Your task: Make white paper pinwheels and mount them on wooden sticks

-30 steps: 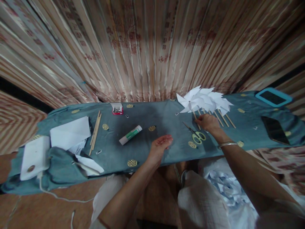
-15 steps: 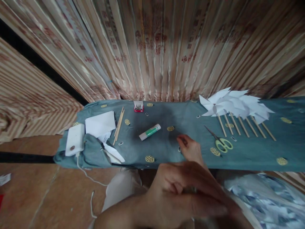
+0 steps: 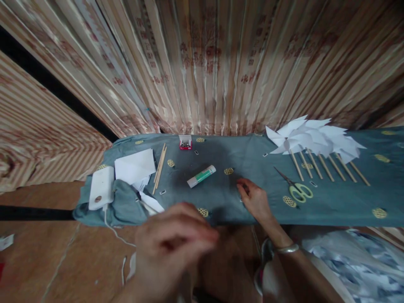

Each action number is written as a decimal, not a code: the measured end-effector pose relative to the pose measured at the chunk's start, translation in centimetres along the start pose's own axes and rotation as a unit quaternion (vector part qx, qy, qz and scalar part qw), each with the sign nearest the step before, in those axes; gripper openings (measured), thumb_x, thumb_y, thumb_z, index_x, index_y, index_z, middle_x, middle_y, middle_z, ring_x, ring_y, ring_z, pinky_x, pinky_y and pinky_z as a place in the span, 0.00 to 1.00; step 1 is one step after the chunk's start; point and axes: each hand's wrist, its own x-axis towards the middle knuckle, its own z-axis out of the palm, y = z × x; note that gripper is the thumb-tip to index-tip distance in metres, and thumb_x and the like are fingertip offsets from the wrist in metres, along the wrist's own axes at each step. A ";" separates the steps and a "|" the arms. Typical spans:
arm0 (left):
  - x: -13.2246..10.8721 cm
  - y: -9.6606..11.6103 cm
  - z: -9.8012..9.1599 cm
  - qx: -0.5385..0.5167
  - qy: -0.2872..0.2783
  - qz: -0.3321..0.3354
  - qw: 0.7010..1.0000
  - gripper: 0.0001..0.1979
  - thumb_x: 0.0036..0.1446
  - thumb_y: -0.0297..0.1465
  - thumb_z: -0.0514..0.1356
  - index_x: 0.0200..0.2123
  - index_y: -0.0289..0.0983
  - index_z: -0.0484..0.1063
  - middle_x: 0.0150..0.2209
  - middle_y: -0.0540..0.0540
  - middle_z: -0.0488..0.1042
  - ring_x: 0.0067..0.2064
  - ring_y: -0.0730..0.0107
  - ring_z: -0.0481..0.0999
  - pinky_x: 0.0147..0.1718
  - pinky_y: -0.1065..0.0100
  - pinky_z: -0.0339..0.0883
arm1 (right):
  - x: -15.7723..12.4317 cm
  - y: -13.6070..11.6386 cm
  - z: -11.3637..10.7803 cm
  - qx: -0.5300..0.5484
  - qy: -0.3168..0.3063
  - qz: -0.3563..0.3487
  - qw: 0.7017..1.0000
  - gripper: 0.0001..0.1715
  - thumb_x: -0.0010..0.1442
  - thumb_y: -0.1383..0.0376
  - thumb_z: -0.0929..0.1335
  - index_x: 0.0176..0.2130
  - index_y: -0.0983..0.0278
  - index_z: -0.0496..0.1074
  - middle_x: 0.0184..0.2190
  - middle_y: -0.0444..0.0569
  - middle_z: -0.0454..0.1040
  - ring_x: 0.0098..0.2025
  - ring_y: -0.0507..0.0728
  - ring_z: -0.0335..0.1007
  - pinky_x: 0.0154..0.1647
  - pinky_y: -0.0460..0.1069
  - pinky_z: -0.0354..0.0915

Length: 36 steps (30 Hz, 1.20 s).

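My left hand (image 3: 176, 242) is raised close to the camera and slightly blurred. Its thumb and fingers are pinched together, and whatever may be between them is too small or hidden. My right hand (image 3: 255, 198) rests on the cloth near the table's front edge, its fingers curled in; their inner side does not show. A green and white glue stick (image 3: 202, 176) lies left of it. Scissors (image 3: 295, 187) with light green handles lie to its right, blades partly apart. Farther right are several white paper pinwheels (image 3: 315, 136) on wooden sticks, overlapping in a row.
A small red box (image 3: 185, 145) of metal bits stands open at the back. Wooden sticks (image 3: 160, 168), white paper sheets (image 3: 135, 165) and a white device (image 3: 101, 189) with a cable lie left on the blue-green cloth (image 3: 240, 151). Curtains (image 3: 205, 63) hang behind.
My left hand has swung left and away from my right forearm, uncovering the bracelet. My right hand has barely moved on the cloth. The view has shifted slightly.
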 end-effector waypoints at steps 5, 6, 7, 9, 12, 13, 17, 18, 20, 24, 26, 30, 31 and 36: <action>3.0 -9.5 -6.5 0.228 0.123 -0.063 0.964 0.14 0.51 0.40 0.65 0.19 0.38 0.73 0.20 0.51 0.72 0.24 0.71 0.70 0.26 0.70 0.66 | 0.2 0.2 -0.1 0.012 -0.005 -0.010 1.000 0.17 0.62 0.59 0.61 0.41 0.62 0.76 0.33 0.50 0.81 0.30 0.58 0.76 0.38 0.51 0.69; 3.3 -11.7 -7.9 0.270 0.106 -0.062 0.955 0.14 0.51 0.42 0.63 0.22 0.38 0.74 0.23 0.49 0.74 0.26 0.68 0.72 0.29 0.68 0.68 | 0.3 0.2 -0.1 0.016 -0.007 -0.012 1.000 0.16 0.63 0.59 0.61 0.41 0.62 0.76 0.33 0.50 0.81 0.30 0.58 0.76 0.38 0.51 0.69; 3.4 -13.7 -9.1 0.312 0.099 -0.057 0.943 0.14 0.52 0.43 0.62 0.25 0.38 0.76 0.27 0.46 0.76 0.31 0.64 0.74 0.34 0.65 0.70 | 0.3 0.2 -0.2 0.019 -0.007 -0.014 1.000 0.16 0.63 0.59 0.61 0.41 0.62 0.76 0.33 0.50 0.81 0.30 0.58 0.76 0.38 0.51 0.69; 3.7 -16.7 -10.9 0.396 0.062 -0.052 0.915 0.15 0.53 0.43 0.60 0.35 0.38 0.78 0.40 0.41 0.78 0.45 0.54 0.75 0.48 0.57 0.69 | 0.3 0.2 -0.2 0.022 -0.006 -0.016 1.000 0.16 0.63 0.59 0.61 0.41 0.62 0.76 0.34 0.50 0.81 0.30 0.57 0.76 0.37 0.51 0.69; 4.1 -18.9 -11.9 0.460 0.005 -0.050 0.886 0.19 0.54 0.41 0.58 0.44 0.37 0.77 0.50 0.38 0.76 0.54 0.49 0.70 0.54 0.53 0.66 | 0.4 0.3 -0.2 0.018 -0.006 -0.015 1.000 0.16 0.62 0.59 0.62 0.41 0.62 0.76 0.34 0.50 0.81 0.30 0.58 0.76 0.38 0.51 0.69; 4.2 -19.1 -11.9 0.472 -0.007 -0.049 0.880 0.19 0.54 0.40 0.57 0.45 0.36 0.76 0.50 0.38 0.76 0.54 0.49 0.70 0.54 0.53 0.66 | 0.4 0.3 -0.2 0.017 -0.005 -0.013 1.000 0.16 0.62 0.59 0.62 0.41 0.62 0.76 0.34 0.50 0.81 0.31 0.58 0.76 0.38 0.51 0.69; 4.6 -19.4 -11.7 0.507 -0.046 -0.048 0.859 0.19 0.59 0.39 0.52 0.45 0.35 0.77 0.50 0.38 0.77 0.52 0.51 0.72 0.51 0.54 0.68 | 0.4 0.4 -0.1 0.021 -0.005 -0.006 1.000 0.16 0.62 0.59 0.62 0.41 0.62 0.76 0.34 0.51 0.81 0.31 0.58 0.77 0.38 0.51 0.69; 4.5 -19.4 -11.7 0.514 -0.055 -0.048 0.854 0.20 0.60 0.39 0.51 0.44 0.35 0.77 0.50 0.38 0.77 0.52 0.51 0.73 0.51 0.55 0.68 | 0.4 0.4 -0.1 0.022 -0.006 -0.005 1.000 0.16 0.62 0.59 0.63 0.41 0.62 0.76 0.34 0.51 0.81 0.31 0.58 0.77 0.38 0.51 0.69; 4.4 -19.4 -11.7 0.529 -0.068 -0.045 0.845 0.21 0.62 0.40 0.49 0.44 0.34 0.77 0.50 0.38 0.77 0.52 0.52 0.73 0.51 0.56 0.68 | 0.4 0.3 -0.2 0.022 -0.008 -0.003 1.000 0.15 0.62 0.59 0.63 0.41 0.62 0.76 0.33 0.51 0.81 0.31 0.58 0.76 0.38 0.51 0.69; 4.3 -19.0 -11.2 0.559 -0.068 -0.037 0.826 0.20 0.64 0.38 0.48 0.44 0.36 0.77 0.49 0.39 0.78 0.51 0.53 0.74 0.49 0.56 0.69 | 0.4 0.3 -0.2 0.015 -0.012 -0.006 1.000 0.15 0.62 0.59 0.63 0.40 0.62 0.76 0.33 0.50 0.81 0.32 0.59 0.77 0.39 0.51 0.69; 4.4 -18.6 -10.9 0.572 -0.072 -0.043 0.816 0.20 0.65 0.36 0.47 0.45 0.35 0.76 0.49 0.37 0.77 0.51 0.52 0.74 0.47 0.56 0.70 | 0.4 0.3 -0.2 0.010 -0.012 -0.007 1.000 0.15 0.62 0.59 0.63 0.41 0.62 0.76 0.34 0.51 0.81 0.32 0.59 0.77 0.39 0.52 0.69; 4.9 -17.9 -10.7 0.587 -0.080 -0.076 0.802 0.21 0.64 0.34 0.46 0.46 0.32 0.76 0.47 0.34 0.78 0.50 0.51 0.75 0.45 0.57 0.70 | 0.5 0.4 -0.2 0.011 -0.010 -0.009 1.000 0.15 0.62 0.59 0.63 0.40 0.63 0.76 0.33 0.51 0.81 0.31 0.58 0.76 0.38 0.51 0.69; 5.1 -17.9 -10.8 0.583 -0.076 -0.083 0.805 0.20 0.63 0.34 0.47 0.45 0.32 0.76 0.45 0.34 0.78 0.49 0.52 0.76 0.44 0.57 0.70 | 0.5 0.4 -0.2 0.012 -0.010 -0.009 1.000 0.15 0.62 0.59 0.63 0.40 0.63 0.76 0.33 0.50 0.80 0.31 0.58 0.76 0.38 0.51 0.69; 5.6 -18.8 -11.8 0.490 0.000 -0.123 0.863 0.18 0.57 0.39 0.52 0.36 0.35 0.78 0.40 0.37 0.81 0.41 0.54 0.80 0.40 0.62 0.70 | 0.5 0.4 -0.1 0.010 -0.006 -0.020 1.000 0.15 0.62 0.60 0.62 0.40 0.62 0.76 0.34 0.51 0.81 0.32 0.58 0.76 0.38 0.52 0.69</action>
